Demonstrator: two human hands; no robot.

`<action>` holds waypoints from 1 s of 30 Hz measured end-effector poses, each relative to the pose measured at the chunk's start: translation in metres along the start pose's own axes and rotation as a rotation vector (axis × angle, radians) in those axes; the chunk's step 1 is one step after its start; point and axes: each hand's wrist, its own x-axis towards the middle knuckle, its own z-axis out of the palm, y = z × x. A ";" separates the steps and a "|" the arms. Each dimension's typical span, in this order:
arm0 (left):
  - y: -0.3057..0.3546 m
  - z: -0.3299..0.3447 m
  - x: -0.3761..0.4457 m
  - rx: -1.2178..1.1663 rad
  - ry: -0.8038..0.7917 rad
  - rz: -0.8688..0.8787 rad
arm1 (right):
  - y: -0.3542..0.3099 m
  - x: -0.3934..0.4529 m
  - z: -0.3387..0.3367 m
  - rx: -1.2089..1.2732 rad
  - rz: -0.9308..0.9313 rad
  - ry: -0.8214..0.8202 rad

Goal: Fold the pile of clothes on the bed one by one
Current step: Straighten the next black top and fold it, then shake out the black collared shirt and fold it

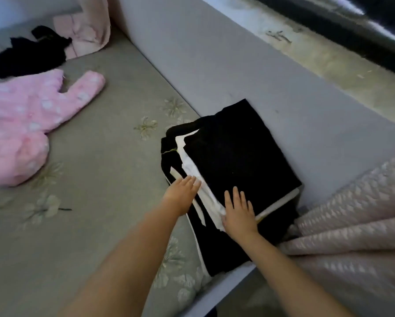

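A stack of folded black and white clothes (235,156) lies at the right edge of the bed (95,202). My left hand (180,193) rests flat, fingers apart, on the stack's near left edge by a white layer. My right hand (238,213) lies flat on the black top garment near its front edge, holding nothing. A fluffy pink spotted garment (29,120) lies unfolded at the left. A crumpled black garment (29,53) sits at the far left, beside a pale pink garment (89,30).
A grey padded bed frame (214,65) runs diagonally along the bed's right side, with floor (329,65) beyond it. A pink quilted blanket (352,236) lies bunched at the lower right, touching the stack. The sheet has a flower print.
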 end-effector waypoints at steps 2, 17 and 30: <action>-0.004 0.010 -0.009 -0.074 0.042 -0.054 | -0.004 0.000 -0.003 -0.066 0.015 0.078; -0.068 0.149 -0.404 -0.425 0.346 -0.963 | -0.329 -0.177 -0.024 -0.215 -0.927 0.376; 0.064 0.379 -0.846 -0.562 0.202 -1.763 | -0.609 -0.558 0.157 -0.364 -1.792 0.129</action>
